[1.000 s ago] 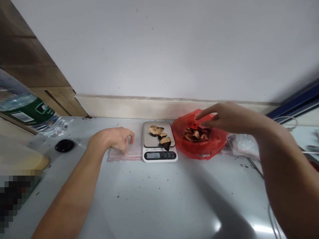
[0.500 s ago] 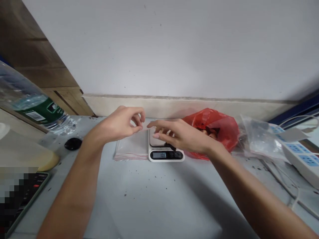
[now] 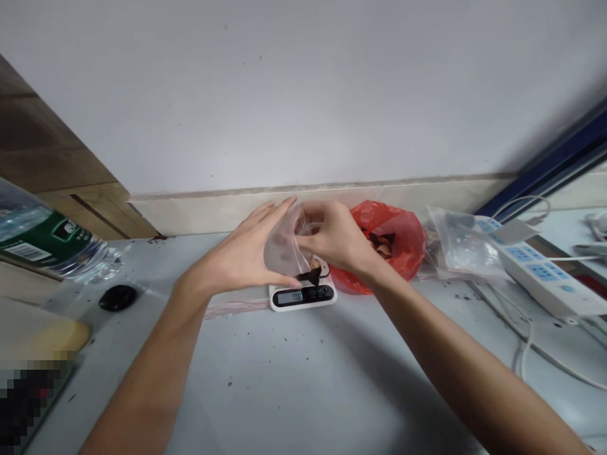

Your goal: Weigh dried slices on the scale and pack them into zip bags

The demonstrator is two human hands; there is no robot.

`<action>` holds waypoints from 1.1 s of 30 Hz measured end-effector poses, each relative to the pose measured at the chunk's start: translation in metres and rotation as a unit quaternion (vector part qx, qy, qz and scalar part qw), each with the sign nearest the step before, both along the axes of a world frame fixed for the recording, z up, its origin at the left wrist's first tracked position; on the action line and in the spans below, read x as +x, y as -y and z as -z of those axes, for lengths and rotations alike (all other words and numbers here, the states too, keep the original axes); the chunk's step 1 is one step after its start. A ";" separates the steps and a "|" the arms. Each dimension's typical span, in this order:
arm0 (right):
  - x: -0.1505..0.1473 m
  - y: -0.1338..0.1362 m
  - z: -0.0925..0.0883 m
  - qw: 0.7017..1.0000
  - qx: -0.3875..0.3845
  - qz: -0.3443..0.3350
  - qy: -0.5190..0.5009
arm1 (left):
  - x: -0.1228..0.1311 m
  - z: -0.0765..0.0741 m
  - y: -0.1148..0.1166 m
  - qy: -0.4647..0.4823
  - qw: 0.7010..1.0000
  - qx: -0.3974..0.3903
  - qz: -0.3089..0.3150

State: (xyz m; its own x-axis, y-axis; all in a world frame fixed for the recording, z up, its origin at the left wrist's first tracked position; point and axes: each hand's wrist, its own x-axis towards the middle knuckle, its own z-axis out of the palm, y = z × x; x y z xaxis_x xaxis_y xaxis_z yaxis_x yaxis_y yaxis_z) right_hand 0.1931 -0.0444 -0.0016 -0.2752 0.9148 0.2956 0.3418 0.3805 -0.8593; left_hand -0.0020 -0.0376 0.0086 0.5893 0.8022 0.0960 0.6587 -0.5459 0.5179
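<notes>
Between my hands, above a small white kitchen scale [image 3: 303,307], is a clear zip bag [image 3: 286,249]. My left hand [image 3: 241,253] holds the bag from the left, its thumb low in front and its fingers stretched up behind. The fingers of my right hand [image 3: 334,234] are curled at the bag's right edge, thumb pressed against the plastic; the fingertips are partly hidden. A dark dried piece with a pale part [image 3: 313,273] lies on the scale, overhanging its front panel. The display reads about 10.8. My left hand and the bag cover most of the weighing plate.
Right of the scale sits an open red plastic bag [image 3: 403,237] with brown dried pieces inside. Beyond it are clear bags [image 3: 467,243], a power strip [image 3: 545,272] and cables. Flat zip bags [image 3: 237,308] lie left. A black lid [image 3: 118,297] and water bottle [image 3: 52,237] stand further left.
My hands were bare above the scale; now a clear zip bag is held between them. The left hand has spread around it, the right has curled at its edge. The view has shifted.
</notes>
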 end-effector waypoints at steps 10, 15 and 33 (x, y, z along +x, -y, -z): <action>0.034 -0.005 0.001 0.929 -0.080 -0.095 0.348 | -0.024 0.000 -0.011 -0.100 0.993 -0.054 -0.044; 0.026 -0.011 0.008 0.930 -0.131 -0.108 0.326 | -0.027 0.002 -0.011 -0.111 0.991 -0.062 -0.042; 0.040 -0.018 0.022 0.978 -0.167 -0.051 0.110 | -0.018 0.009 -0.009 -0.123 0.985 -0.114 -0.028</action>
